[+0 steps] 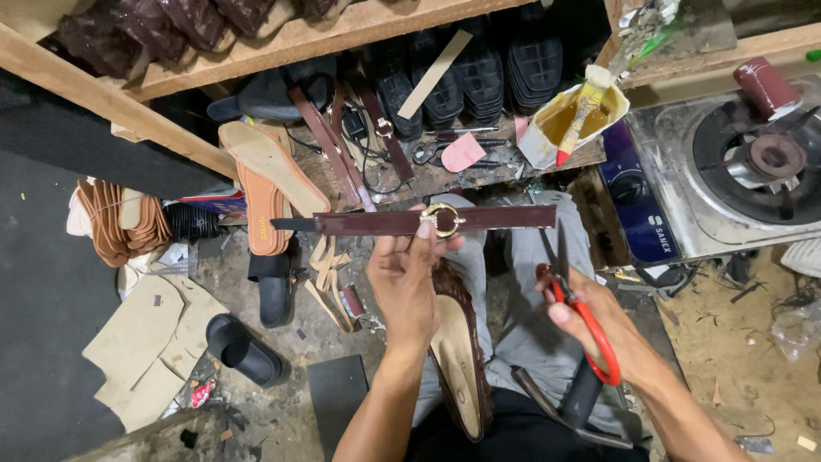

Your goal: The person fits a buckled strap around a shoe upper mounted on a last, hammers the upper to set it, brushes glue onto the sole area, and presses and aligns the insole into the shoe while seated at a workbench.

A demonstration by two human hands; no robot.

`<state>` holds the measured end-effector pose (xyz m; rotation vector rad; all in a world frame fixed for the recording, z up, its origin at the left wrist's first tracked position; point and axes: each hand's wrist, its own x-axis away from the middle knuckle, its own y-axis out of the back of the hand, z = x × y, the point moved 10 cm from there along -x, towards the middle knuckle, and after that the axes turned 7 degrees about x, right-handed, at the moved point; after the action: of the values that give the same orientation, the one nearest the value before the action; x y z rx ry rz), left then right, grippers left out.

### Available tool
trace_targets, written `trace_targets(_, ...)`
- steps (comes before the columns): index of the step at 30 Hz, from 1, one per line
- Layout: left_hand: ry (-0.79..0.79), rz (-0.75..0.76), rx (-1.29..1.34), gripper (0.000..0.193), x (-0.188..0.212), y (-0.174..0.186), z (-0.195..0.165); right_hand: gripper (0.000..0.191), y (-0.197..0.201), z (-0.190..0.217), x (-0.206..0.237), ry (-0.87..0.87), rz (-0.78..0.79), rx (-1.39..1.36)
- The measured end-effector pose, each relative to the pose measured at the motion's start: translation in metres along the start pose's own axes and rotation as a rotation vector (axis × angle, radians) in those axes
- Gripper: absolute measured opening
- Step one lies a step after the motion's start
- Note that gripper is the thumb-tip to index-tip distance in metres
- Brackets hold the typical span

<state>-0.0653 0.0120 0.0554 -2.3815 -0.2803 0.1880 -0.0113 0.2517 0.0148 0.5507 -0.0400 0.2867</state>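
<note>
Two hands | left hand (402, 287) pinches strap (385, 222) | right hand (599, 321) grips scissors (575, 295)

A: Light was even and fairly bright, falling from above; the grey trousers (547, 342) and the metal stove top (684, 171) caught most of it.

B: Glare?

A: Mild sheen on the stove top and on the dark strap (376, 222), a small glint on its gold buckle (441, 220). Nothing blown out.

B: Shadows?

A: Deep under the wooden shelf (282, 43), where the stacked black soles (479, 77) lost detail. The far left edge stayed dark and flat.

B: Sharpness?

A: Centre crisp. The shelf bowed towards the corners, wide-lens distortion. The left hand (402, 282) and right hand (590, 321) showed no motion blur; the lower edge softened slightly.
</note>
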Motion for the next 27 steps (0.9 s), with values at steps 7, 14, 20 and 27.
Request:
trace_targets(7, 0.059, 0.002, -0.014, 0.025, 0.015, -0.001, 0.010, 0.059, -0.004, 0.004, -0.009, 0.046, -0.015, -0.032)
trace_targets(14, 0.102, -0.044, -0.018, 0.024, 0.019, 0.018, 0.022, 0.060, -0.034, -0.051, 0.008, -0.211, 0.027, -0.364)
trace_targets(20, 0.138, -0.053, 0.001, 0.022, 0.030, 0.027, 0.030, 0.057, -0.052, -0.073, 0.032, -0.375, 0.006, -0.413)
trace_targets(27, 0.080, -0.088, -0.036, 0.018, 0.031, 0.046, 0.018, 0.060, 0.061, -0.086, 0.026, -0.211, -0.506, -0.412)
